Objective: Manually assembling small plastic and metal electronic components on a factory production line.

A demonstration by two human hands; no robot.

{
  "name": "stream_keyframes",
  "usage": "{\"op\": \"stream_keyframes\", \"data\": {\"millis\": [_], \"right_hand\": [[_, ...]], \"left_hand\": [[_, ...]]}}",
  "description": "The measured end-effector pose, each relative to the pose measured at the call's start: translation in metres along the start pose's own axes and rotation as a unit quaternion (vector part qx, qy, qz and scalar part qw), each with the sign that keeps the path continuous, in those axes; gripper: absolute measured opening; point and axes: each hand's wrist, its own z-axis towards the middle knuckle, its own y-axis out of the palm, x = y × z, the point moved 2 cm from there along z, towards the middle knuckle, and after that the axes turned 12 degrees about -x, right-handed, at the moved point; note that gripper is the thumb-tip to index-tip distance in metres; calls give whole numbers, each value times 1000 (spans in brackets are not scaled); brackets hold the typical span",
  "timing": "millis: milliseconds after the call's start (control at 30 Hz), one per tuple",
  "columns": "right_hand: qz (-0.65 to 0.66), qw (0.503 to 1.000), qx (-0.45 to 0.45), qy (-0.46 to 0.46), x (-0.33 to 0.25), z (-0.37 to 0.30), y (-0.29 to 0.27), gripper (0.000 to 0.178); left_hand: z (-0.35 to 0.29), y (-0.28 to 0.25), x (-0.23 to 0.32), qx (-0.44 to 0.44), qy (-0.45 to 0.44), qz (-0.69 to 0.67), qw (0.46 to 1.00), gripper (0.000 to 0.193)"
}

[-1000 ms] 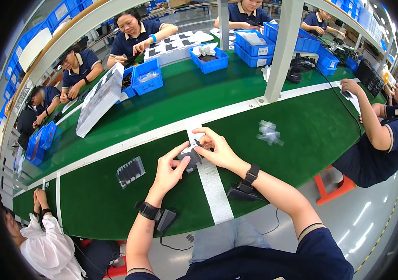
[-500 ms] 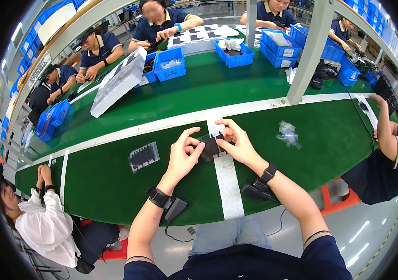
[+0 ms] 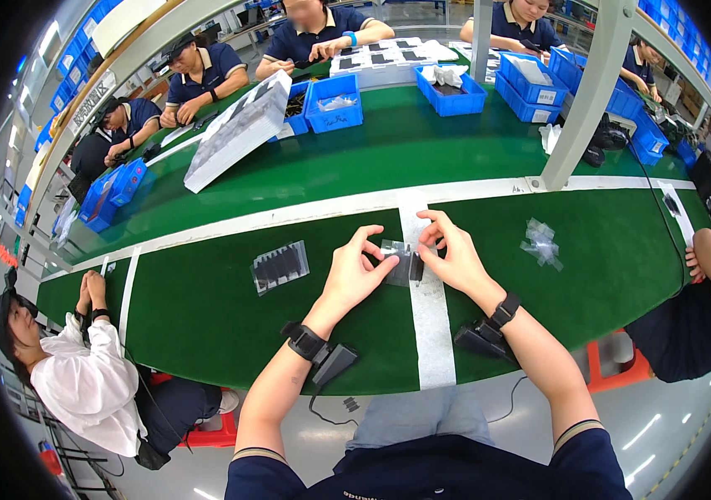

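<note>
Fingers of both hands meet over a small piece of clear film with a dark patch [image 3: 403, 263], which sits between the two thumbs, near the white strip [image 3: 434, 333] that crosses the green table [image 3: 205, 333]. On the left hand [image 3: 354, 271] the forefinger stands well apart from the thumb, and the thumb tip touches the left edge of the film. On the right hand [image 3: 460, 265] the forefinger is likewise raised and curved, with the thumb at the film's right edge. Whether other fingers pinch from behind is hidden, so I cannot tell how firmly either hand has hold of it. Working from opposite edges probably keeps the thin film flat and leaves its middle uncovered.

To the left of the left fingers lies a clear sheet with dark strips [image 3: 280, 267], flat and seemingly within easy reach. To the right of the right fingers is a loose pile of clear pieces [image 3: 543, 244], overlapping at odd angles as though dropped there rather than arranged. Both sit off to the sides, which likely leaves the fingers room. Well beyond the fingertips, a blue bin [image 3: 335, 104] stands across the table, presumably for keeping small items together.
</note>
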Motion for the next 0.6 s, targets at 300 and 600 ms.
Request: {"op": "stream_keyframes", "data": {"millis": [300,600], "right_hand": [[-114,993,-31,-26,-2,-3,1,55],[-165,981,-100,-23,-11,-7,2,79]], "left_hand": [[1,0,1,-23,-12,9,1000,33],[2,1,9,-10,13,-87,996,28]]}}
